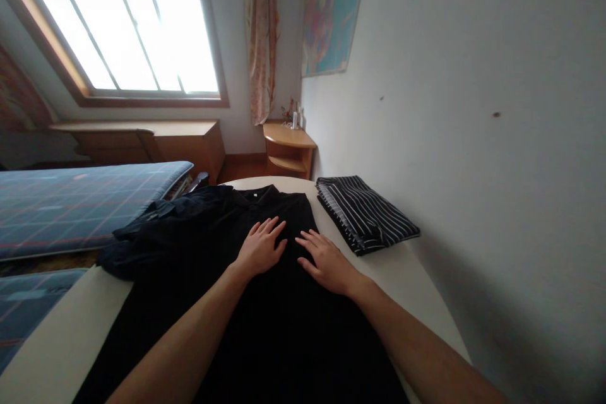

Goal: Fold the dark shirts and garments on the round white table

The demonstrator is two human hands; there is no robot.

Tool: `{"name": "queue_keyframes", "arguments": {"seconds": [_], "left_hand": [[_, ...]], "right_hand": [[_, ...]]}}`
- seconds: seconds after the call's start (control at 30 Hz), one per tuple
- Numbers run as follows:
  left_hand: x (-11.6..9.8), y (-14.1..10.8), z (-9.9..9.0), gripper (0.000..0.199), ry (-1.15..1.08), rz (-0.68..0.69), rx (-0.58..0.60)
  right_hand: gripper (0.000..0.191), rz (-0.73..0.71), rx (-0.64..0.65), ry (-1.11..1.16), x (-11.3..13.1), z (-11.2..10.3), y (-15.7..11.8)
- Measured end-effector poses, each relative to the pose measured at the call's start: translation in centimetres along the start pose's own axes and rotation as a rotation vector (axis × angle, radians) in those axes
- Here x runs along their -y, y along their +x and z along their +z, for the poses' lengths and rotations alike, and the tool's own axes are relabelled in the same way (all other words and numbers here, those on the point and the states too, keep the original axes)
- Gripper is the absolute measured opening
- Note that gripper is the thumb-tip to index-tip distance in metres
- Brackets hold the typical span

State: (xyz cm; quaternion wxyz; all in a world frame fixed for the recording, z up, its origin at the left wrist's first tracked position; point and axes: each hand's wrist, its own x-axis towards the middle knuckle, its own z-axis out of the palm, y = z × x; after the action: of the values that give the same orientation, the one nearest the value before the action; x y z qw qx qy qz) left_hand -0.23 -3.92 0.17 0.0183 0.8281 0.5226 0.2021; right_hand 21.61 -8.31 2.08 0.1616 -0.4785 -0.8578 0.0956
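Observation:
A black collared shirt (284, 328) lies spread over the table, its collar at the far end with a small white label inside. My left hand (262, 247) rests flat on the upper chest of the shirt, fingers spread. Just right of it, my right hand (326, 260) lies on the cloth too, fingers stretched out and apart. Neither hand grips anything. Crumpled dark navy clothing (161, 227) lies against the shirt's left side. Beyond my right hand sits a folded black-and-white striped garment (364, 211).
A pale table (440, 315) with a rounded edge carries the clothes, close to the white wall (511, 170) on the right. On the left are blue plaid mattresses (85, 205). A wooden corner stand (288, 136) and a wooden desk (189, 129) stand beyond, below the window.

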Motion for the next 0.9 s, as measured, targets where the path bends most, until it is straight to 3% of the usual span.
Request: {"name": "queue_keyframes", "arguments": {"seconds": [0.2, 0.43, 0.67, 0.8, 0.9], "left_hand": [[0.1, 0.1, 0.0, 0.051, 0.035, -0.007, 0.032], [0.1, 0.3, -0.2, 0.044, -0.007, 0.062, 0.0], [0.4, 0.3, 0.1, 0.046, -0.075, 0.082, -0.01], [0.5, 0.2, 0.2, 0.046, -0.08, 0.119, -0.036], [0.4, 0.2, 0.0, 0.046, -0.083, 0.152, -0.052]], "right_hand": [[0.046, 0.157, -0.077, -0.123, 0.3, -1.1, -0.9], [0.045, 0.294, -0.054, -0.224, -0.5, -2.3, -1.5], [0.024, 0.306, -0.056, -0.309, -0.3, -3.3, -1.1], [0.022, 0.233, -0.109, -0.346, 0.0, -3.8, -1.0], [0.024, 0.289, -0.109, -0.377, 0.2, -4.1, -1.1]]}}
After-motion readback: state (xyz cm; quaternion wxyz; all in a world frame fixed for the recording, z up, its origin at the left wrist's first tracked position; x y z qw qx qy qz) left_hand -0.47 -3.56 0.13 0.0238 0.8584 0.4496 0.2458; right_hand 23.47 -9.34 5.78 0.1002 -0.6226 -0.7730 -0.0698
